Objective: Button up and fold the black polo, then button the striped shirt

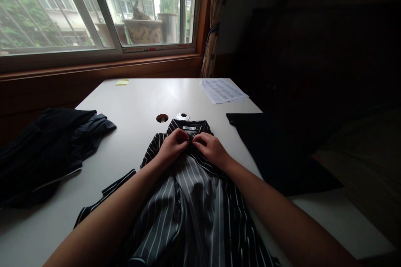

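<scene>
A black shirt with white stripes (194,192) lies front up on the white table, its collar at the far end and its lower part spreading toward me. Just below the collar, my left hand (173,146) pinches one front edge of the shirt. Close beside it, my right hand (209,147) pinches the opposite edge, fingertips almost touching the left ones. Any button between the fingers is too small to make out. Below my hands the shirt front hangs apart, showing the greyer inner side. A pale label shows inside the collar.
Dark clothes lie heaped on the table (94,94) at left (46,154); a dark folded garment (282,158) lies at right. Printed sheets (224,91) and a yellow sticky note (122,82) are at the far edge. A cable hole (162,118) and its round cover (183,116) sit beyond the collar.
</scene>
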Tool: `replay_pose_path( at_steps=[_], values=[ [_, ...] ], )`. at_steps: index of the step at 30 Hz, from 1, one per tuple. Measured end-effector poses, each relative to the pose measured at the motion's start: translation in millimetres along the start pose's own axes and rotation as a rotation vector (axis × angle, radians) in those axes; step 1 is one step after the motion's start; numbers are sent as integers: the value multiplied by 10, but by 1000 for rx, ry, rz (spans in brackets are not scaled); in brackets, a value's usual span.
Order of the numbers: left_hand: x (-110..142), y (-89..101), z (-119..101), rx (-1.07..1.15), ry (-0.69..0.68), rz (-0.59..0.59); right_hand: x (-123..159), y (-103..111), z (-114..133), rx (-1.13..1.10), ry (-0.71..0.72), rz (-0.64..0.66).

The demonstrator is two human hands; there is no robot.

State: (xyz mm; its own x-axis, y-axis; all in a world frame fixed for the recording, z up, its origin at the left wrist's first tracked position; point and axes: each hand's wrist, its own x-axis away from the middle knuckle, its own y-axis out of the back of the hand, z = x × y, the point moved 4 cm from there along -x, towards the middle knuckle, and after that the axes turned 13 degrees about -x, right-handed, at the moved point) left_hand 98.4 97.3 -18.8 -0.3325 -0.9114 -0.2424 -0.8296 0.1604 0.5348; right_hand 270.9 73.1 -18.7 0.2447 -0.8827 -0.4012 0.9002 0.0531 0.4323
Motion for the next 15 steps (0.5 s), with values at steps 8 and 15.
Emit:
replay_pose_path(
  at_steps=[8,15],
  values=[
    [-6,15,5,14,41,-1,-11,23,-52,-184,-168,-8],
    [-16,35,27,9,71,-24,-2,26,-69,-229,-189,-43]
  ],
)
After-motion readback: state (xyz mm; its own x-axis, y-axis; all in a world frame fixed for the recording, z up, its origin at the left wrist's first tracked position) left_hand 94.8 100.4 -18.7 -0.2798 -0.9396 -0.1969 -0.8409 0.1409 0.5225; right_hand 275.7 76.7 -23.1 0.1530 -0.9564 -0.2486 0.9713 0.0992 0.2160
